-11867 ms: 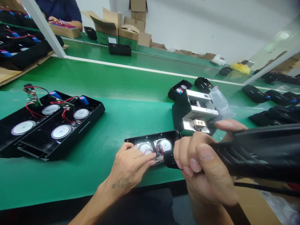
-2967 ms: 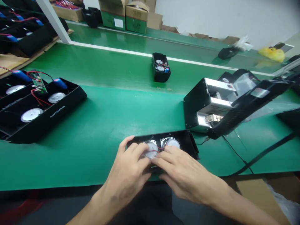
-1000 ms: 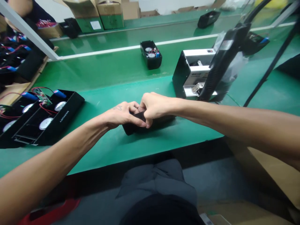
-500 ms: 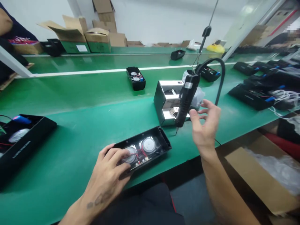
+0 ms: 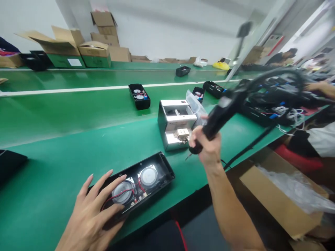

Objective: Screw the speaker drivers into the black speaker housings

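While the left hand point(image 5: 92, 207) spreads over the housing point(image 5: 165, 170), apparently steadying it, contact obscured, the right hand point(image 5: 207, 144) grips the screwdriver point(image 5: 222, 113), bit point(image 5: 187, 157) below the grip.

the left hand point(image 5: 91, 213) spreads its fingers over one end of an open black case point(image 5: 162, 173) holding two round speakers point(image 5: 149, 176) on the green worktop point(image 5: 60, 165). the right hand point(image 5: 208, 145) grips a tilted black screwdriver point(image 5: 220, 116) near a metal machine point(image 5: 172, 120).

Open black housing point(image 5: 164, 171), two round speakers point(image 5: 149, 176) inside, flat on green bench point(image 5: 60, 157); black screwdriver point(image 5: 219, 115) tilted, bit point(image 5: 188, 157) downward.
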Demonstrator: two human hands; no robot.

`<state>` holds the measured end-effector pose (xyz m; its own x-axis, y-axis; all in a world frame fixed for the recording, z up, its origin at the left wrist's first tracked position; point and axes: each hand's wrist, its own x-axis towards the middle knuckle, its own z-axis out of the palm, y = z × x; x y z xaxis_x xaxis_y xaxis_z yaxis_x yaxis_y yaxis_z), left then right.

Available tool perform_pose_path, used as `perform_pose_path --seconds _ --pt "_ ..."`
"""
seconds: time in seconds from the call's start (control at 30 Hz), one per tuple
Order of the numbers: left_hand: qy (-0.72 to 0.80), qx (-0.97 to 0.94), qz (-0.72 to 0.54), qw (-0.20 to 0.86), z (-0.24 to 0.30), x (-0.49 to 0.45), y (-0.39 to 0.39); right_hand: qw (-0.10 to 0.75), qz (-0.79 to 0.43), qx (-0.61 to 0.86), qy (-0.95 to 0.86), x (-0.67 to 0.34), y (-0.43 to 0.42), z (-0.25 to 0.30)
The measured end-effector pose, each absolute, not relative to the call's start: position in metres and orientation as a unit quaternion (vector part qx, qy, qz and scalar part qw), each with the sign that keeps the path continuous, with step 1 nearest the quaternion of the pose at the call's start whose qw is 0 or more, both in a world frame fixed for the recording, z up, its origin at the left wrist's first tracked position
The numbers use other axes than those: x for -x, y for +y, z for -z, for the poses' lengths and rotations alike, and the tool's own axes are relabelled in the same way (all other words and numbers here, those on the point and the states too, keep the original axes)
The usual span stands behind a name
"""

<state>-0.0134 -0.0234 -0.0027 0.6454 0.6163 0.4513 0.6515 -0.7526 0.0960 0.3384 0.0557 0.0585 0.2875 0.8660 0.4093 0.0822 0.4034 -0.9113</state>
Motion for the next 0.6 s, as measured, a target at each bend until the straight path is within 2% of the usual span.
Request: perform_pose_path --seconds 0.13,0.2,0.47,0.6 --pt "-0.347 0.908 0.229 0.051 0.007 0.017 -0.019 0.654 -0.128 0.533 -0.522 -0.343 0.073 -0.090" --pt "-0.349 0.906 0.232 0.054 0.008 0.016 -0.018 0.643 -0.107 0.548 -0.525 -0.338 0.083 -0.094" --pt "-0.366 0.899 0.240 0.034 0.001 0.008 -0.019 0.572 -0.231 0.528 -0.584 -0.321 0.083 -0.092" --pt "-0.371 0.901 0.222 0.032 -0.006 0.004 -0.023 0.608 -0.328 0.434 -0.578 -0.303 0.043 -0.103"
